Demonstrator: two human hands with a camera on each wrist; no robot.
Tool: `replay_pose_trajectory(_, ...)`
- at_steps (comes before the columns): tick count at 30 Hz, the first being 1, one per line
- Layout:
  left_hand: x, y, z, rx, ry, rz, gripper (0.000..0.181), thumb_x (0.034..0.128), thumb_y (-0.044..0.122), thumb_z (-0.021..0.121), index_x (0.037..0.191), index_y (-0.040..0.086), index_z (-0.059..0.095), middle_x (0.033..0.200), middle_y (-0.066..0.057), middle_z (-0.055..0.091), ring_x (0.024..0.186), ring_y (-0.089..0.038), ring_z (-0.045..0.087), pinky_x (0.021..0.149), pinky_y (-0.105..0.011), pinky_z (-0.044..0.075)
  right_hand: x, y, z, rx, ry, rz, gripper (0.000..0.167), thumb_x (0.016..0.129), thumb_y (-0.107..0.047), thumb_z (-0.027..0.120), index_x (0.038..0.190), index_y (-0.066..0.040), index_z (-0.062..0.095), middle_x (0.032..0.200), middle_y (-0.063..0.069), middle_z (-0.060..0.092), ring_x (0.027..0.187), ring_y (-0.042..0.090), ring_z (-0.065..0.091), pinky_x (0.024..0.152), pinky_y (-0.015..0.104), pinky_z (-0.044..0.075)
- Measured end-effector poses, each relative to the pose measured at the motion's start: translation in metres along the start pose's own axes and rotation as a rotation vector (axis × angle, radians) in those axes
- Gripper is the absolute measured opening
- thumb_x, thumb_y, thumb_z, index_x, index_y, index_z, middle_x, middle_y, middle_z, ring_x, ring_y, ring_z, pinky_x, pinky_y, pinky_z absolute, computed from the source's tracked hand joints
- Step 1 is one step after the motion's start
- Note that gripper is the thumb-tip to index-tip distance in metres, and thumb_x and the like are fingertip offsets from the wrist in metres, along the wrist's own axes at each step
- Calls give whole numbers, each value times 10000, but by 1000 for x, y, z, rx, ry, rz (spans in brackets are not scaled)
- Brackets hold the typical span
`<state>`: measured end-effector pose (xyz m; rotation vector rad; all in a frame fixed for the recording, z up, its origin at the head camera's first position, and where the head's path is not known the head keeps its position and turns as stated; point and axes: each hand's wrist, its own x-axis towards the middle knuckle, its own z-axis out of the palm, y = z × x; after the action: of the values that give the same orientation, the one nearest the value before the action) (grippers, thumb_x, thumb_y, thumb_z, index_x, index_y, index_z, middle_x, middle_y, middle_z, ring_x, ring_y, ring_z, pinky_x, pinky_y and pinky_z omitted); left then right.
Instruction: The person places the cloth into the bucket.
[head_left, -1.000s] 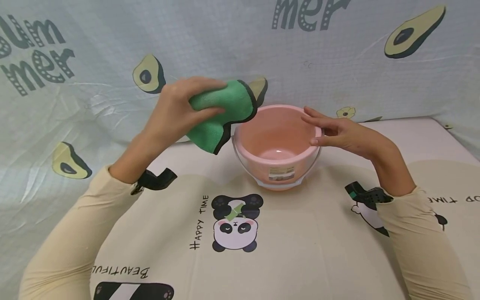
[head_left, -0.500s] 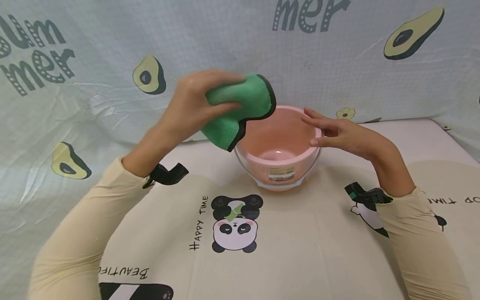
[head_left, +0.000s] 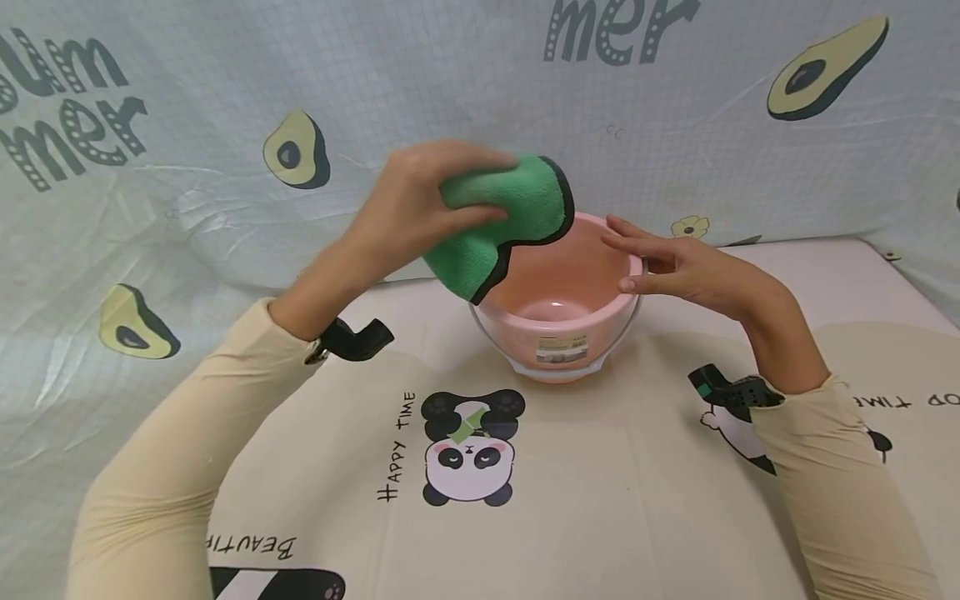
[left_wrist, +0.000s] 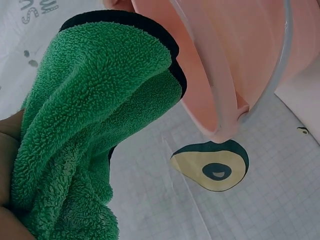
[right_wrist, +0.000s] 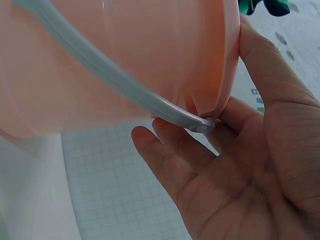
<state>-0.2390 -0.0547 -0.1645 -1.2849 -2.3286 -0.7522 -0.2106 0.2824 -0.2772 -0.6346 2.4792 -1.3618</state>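
Note:
My left hand (head_left: 427, 192) grips a green cloth (head_left: 525, 196) with black edging, its folds bunched between thumb and fingers. The cloth hangs over the left side of a pink bucket's opening and hides part of the rim. In the left wrist view, the fuzzy cloth (left_wrist: 100, 85) lies close beside the bucket mouth. The pink bucket (head_left: 517, 333) stands upright on the table, its pale handle (head_left: 487, 337) lowered in front. My right hand (head_left: 697, 271) holds the bucket's right rim. In the right wrist view, the thumb and fingers (right_wrist: 270, 65) are at the rim beside the handle's pivot.
A beige tablecloth (head_left: 570, 483) with panda prints covers the table. Behind it hangs a pale sheet (head_left: 450, 75) printed with avocados. A label (head_left: 561, 348) is on the bucket's front. Each wrist carries a black camera mount (head_left: 356, 340).
My left hand has moved right with the green cloth, from the bucket's left side to over its opening. The right hand and the bucket have stayed in place.

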Motion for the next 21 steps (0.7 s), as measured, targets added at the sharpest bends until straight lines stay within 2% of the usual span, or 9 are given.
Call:
replay_pose_trajectory(6,6,-4,6,-6,-25,-13,432,860,234,841,1259,108,732,1238,-24,726,1182,-116,635,1026,-245,447,0,-1,0,3,-5,23,677,997,-241,678,1591,-283,356,1672,-210,104,1555,272,144,1214,593,163)
replay_pose_trajectory(9,9,-7,8,-16,-57,-8,417,859,225,842,1246,109,738,1251,-19,721,1203,-117,624,1038,-237,437,1,-1,1,3,-3,23,676,996,-233,679,1591,-270,360,1673,-209,107,1554,270,156,1214,592,169)
replay_pose_trajectory(14,15,-11,12,-19,-165,-5,409,852,215,850,1236,122,747,1278,-18,708,1237,-143,607,1054,-270,435,1,-1,2,-9,-2,25,685,994,-247,683,1593,-284,352,1674,-208,97,1552,290,156,1211,602,169)
replay_pose_trajectory(21,28,-15,13,23,-338,13,395,843,231,859,1218,153,760,1233,-23,724,1110,-159,631,968,-325,475,1,-1,1,-22,3,23,678,995,-243,679,1590,-286,357,1671,-215,107,1546,300,173,1207,605,179)
